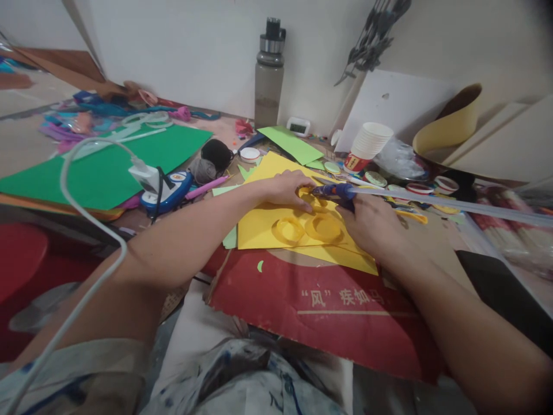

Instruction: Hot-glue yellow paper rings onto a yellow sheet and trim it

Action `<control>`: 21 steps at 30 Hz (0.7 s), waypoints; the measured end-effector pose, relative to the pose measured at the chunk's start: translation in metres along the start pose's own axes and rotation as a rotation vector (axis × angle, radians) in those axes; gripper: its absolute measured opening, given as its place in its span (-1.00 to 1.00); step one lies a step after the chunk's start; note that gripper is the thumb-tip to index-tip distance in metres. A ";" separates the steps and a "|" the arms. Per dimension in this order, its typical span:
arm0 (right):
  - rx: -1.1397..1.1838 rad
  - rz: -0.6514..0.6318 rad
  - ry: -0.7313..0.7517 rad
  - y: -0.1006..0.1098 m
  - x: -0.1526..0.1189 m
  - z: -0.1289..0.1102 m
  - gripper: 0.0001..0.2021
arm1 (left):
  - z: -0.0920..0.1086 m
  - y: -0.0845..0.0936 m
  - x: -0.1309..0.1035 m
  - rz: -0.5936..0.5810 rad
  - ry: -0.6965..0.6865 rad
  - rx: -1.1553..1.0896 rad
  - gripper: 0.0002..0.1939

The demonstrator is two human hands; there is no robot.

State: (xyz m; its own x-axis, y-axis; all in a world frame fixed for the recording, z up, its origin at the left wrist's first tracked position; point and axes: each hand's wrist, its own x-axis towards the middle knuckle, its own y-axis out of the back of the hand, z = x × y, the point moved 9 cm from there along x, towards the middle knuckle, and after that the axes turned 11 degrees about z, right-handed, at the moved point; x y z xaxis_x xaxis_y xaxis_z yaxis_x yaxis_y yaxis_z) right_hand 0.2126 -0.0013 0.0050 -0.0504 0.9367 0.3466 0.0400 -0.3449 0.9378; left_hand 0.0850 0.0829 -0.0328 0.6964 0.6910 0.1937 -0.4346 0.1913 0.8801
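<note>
In my right hand (372, 223) is a blue hot glue gun (339, 192), its nozzle pointing left. A long translucent glue stick (449, 202) runs out of its back to the right. The fingers of my left hand (288, 188) are closed on a small yellow paper ring (307, 191), right by the nozzle; part of the ring is hidden. Two more yellow loops, a left loop (288, 229) and a right loop (324, 228), rest below on the yellow paper (254, 233).
Red cardboard (268, 300) lies under the paper. Behind stand a water bottle (268, 86) and stacked paper cups (368, 147). Left are green sheets (173, 150), a blue power strip (166, 193) and a white cable (64, 173). A black flat object (501, 294) lies right.
</note>
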 end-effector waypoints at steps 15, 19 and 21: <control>0.004 0.002 0.013 0.000 0.001 -0.002 -0.67 | 0.001 0.000 0.000 -0.019 0.012 0.012 -0.33; 0.004 0.012 0.017 0.000 0.000 0.000 -0.67 | 0.002 0.000 0.000 -0.029 0.025 0.020 -0.31; 0.026 0.024 0.033 -0.001 0.000 -0.001 -0.68 | 0.002 0.001 -0.001 -0.034 0.043 0.038 -0.31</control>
State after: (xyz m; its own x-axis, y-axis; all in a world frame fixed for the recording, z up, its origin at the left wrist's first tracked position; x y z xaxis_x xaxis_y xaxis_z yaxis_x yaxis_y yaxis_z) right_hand 0.2111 -0.0010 0.0036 -0.0820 0.9255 0.3698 0.0679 -0.3650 0.9285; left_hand 0.0854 0.0810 -0.0314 0.6847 0.7142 0.1454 -0.3890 0.1894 0.9016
